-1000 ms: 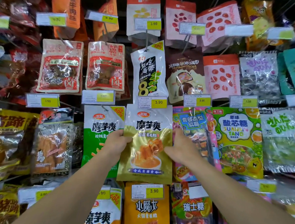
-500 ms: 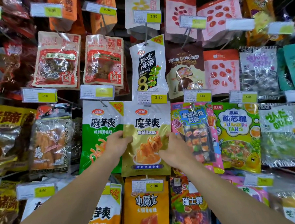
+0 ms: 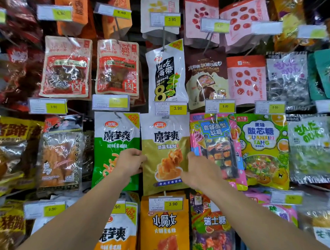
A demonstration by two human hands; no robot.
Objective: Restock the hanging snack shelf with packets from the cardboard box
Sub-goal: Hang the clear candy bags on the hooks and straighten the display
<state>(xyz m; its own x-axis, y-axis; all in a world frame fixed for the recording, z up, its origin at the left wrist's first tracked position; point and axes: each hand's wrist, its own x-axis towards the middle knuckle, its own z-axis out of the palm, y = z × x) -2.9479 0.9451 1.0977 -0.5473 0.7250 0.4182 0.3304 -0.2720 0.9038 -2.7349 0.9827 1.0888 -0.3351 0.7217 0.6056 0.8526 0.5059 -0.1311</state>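
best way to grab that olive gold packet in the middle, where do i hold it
Pinch the olive-gold packet by its two side edges at mid height, coming straight in from the front. It hangs flat and upright, with neighbours close on both sides. The hands, left and right, are already there.

This is looking like a shop, at a snack aisle with a hanging display. Sealed snack packets are hanging in rows, many overlapping, such as a green and white packet [image 3: 117, 145], a black and white seaweed packet [image 3: 165, 73] and a pink packet with red fruit [image 3: 246, 79]. Price tags are sitting at the front of the rows, white with yellow panels, reading 3.90 [image 3: 171, 108], 5.00 [image 3: 220, 106] and 3.50 [image 3: 48, 106].
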